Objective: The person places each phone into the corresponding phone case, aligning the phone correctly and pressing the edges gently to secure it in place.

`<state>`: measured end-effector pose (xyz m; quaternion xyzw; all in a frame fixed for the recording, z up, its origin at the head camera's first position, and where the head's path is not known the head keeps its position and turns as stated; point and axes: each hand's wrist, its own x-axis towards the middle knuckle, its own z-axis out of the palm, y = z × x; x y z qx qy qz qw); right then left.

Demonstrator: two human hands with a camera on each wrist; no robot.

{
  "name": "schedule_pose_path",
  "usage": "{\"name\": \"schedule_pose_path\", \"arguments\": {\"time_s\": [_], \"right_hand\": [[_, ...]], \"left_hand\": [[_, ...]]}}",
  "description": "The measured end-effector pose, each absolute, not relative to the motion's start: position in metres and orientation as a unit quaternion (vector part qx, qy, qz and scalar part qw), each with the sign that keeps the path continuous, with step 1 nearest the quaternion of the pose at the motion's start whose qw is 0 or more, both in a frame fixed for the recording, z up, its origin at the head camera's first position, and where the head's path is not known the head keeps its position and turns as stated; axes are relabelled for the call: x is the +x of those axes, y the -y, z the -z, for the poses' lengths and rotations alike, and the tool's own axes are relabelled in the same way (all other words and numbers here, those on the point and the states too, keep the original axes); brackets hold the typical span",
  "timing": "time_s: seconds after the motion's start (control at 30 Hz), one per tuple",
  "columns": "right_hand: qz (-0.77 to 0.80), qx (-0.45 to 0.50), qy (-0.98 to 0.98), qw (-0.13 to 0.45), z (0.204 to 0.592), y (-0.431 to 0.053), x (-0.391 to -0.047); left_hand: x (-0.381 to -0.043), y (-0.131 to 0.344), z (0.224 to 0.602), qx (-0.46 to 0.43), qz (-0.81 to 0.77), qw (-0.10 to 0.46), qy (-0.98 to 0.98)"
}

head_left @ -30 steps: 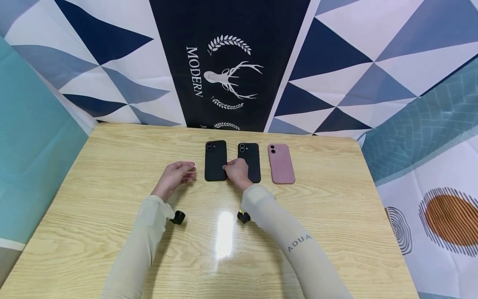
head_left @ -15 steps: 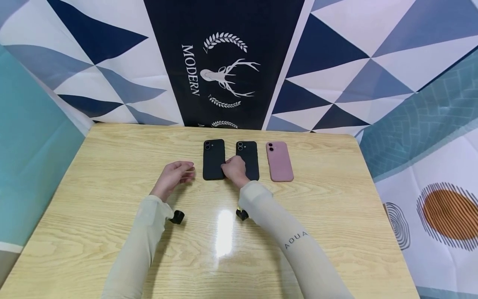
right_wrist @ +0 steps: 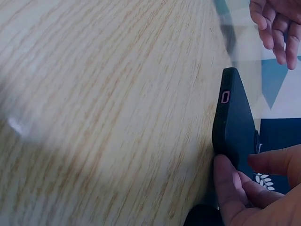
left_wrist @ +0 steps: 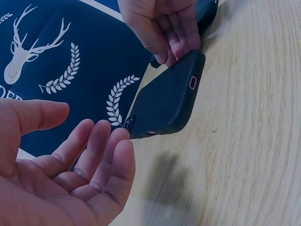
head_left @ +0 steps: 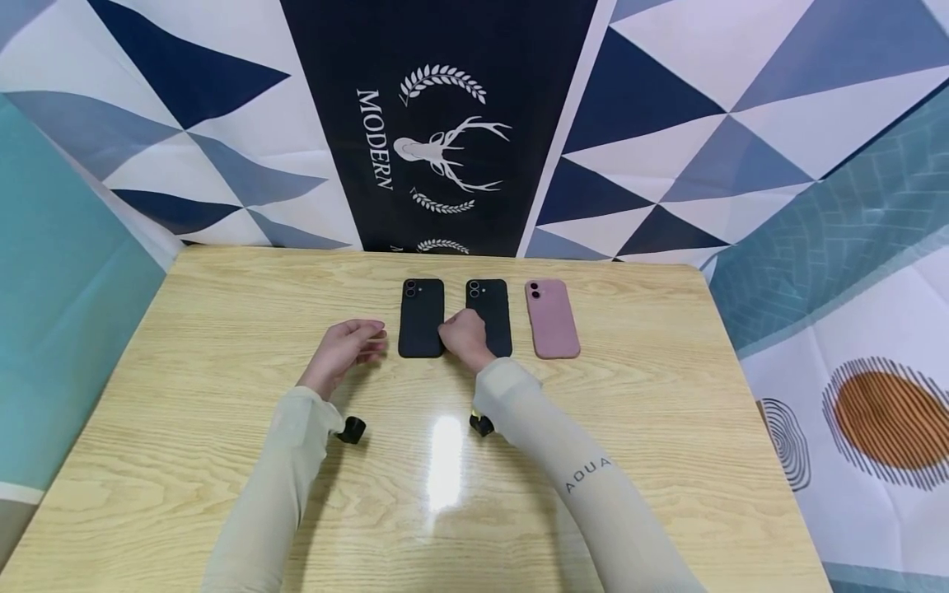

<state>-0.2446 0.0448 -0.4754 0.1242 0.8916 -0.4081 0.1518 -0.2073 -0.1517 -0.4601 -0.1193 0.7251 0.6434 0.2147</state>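
Observation:
Three phones lie in a row on the wooden table: a black phone [head_left: 420, 325] on the left, a second black phone [head_left: 495, 306] in the middle and a pink phone [head_left: 553, 319] on the right. My right hand [head_left: 465, 336] pinches the right long edge of the left black phone, its thumb over the back in the right wrist view. Part of the middle phone is hidden behind this hand. My left hand [head_left: 344, 350] hovers to the left of the row, fingers relaxed and palm facing the phone [left_wrist: 164, 99], holding nothing.
The wooden table [head_left: 222, 313] ends at a patterned backdrop [head_left: 437, 132] with a deer print, just behind the phones. Small black blocks show beside each wrist, such as the left block [head_left: 353, 430]. A bright glare [head_left: 446, 461] lies on the tabletop between the forearms.
The head view has shifted slightly, so the phones and backdrop sit a little further left. Both hands stay nearly still, the right at the left black phone's edge.

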Motion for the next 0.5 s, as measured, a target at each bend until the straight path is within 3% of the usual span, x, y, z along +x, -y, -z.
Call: {"name": "schedule_pose_path", "arguments": {"time_s": [0.5], "right_hand": [[0.424, 0.095, -0.889, 0.145, 0.474, -0.061, -0.230]], "left_hand": [[-0.208, 0.153, 0.464, -0.123, -0.636, 0.224, -0.728]]}}
